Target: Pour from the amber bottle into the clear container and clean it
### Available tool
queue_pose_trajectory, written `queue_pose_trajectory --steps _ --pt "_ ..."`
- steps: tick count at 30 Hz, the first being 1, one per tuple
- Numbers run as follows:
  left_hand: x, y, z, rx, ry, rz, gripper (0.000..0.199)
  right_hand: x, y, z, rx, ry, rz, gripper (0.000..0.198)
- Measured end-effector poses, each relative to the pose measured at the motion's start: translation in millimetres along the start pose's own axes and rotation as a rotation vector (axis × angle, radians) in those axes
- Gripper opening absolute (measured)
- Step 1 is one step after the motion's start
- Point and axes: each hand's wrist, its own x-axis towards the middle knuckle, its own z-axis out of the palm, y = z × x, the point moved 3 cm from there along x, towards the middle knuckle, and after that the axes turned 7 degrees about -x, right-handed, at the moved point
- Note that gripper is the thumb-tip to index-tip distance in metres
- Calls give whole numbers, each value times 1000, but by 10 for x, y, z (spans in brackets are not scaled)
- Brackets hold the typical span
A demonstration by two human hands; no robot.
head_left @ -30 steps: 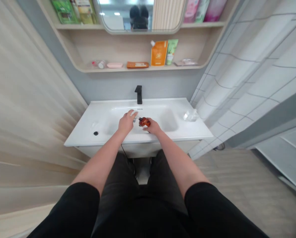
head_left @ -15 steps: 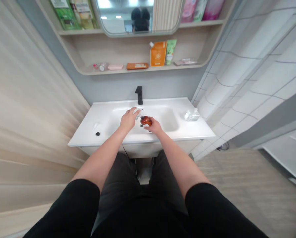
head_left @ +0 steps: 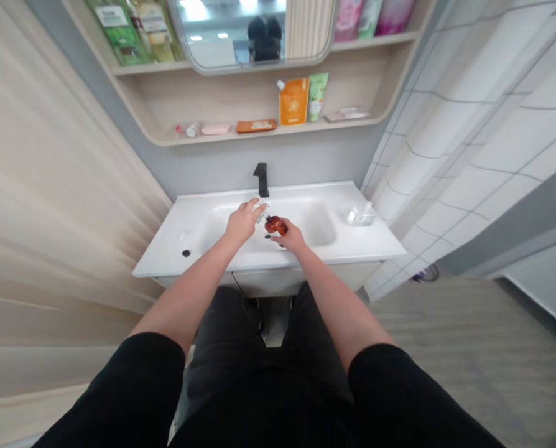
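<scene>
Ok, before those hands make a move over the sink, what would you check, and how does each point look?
1. Right hand grips the amber bottle: ok.
2. Left hand holds the small clear item: ok.
3. Both things are over the sink: ok.
4. Bottle's dark end points toward the clear item: ok.
5. Bottle and clear item touching: cannot tell, too small to see.
6. Faucet shows no visible stream: ok.
</scene>
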Motion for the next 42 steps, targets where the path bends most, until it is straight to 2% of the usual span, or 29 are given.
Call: queue_pose_trajectory --steps 17,27,33,42 --pt "94 80 -178 50 -17 66 74 28 65 45 55 37 -41 92" --pt "130 161 -280 78 -55 91 76 7 25 17 90 55 -34 90" --pt "172 222 -350 95 -39 149 72 -2 -4 -5 124 56 -11 92" --pt "214 318 -456 77 -71 148 67 -31 -45 -19 223 46 15 94"
